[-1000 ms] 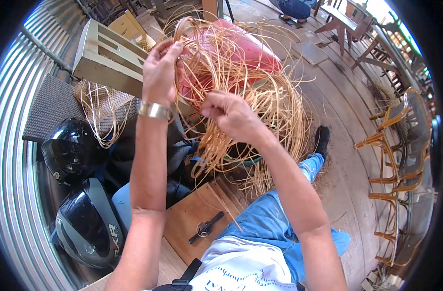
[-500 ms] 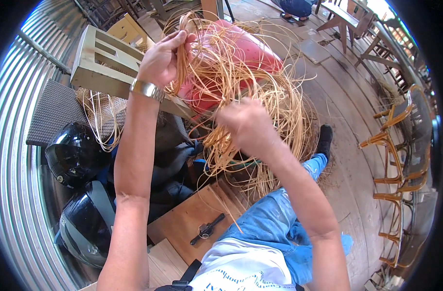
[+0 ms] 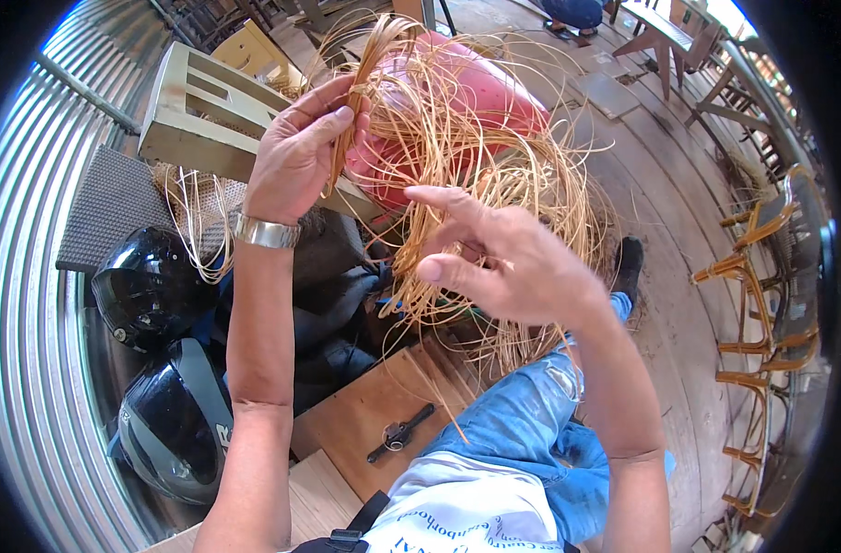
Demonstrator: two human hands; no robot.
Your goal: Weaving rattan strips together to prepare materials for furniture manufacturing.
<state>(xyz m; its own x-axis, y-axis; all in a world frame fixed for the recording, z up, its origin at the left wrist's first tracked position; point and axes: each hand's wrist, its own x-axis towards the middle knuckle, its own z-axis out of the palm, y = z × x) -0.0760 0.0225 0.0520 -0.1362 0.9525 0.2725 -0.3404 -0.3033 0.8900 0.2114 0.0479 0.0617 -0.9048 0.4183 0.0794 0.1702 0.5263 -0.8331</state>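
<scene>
Strands [image 3: 526, 189] between helmets [image 3: 167, 415] at left and chairs [image 3: 794, 295] at right

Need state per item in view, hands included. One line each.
Left hand: closed on strip bundle
Strip bundle: held, bent over at the top
Right hand: open, index finger extended, thumb apart
Loose strips: tangled, spread out
Red thing: partly covered by strips
Metal wristband: worn on left wrist
Black-strapped watch: unworn, strap laid out
Wooden board: watch on top
Helmets: unworn, visor positions unclear
</scene>
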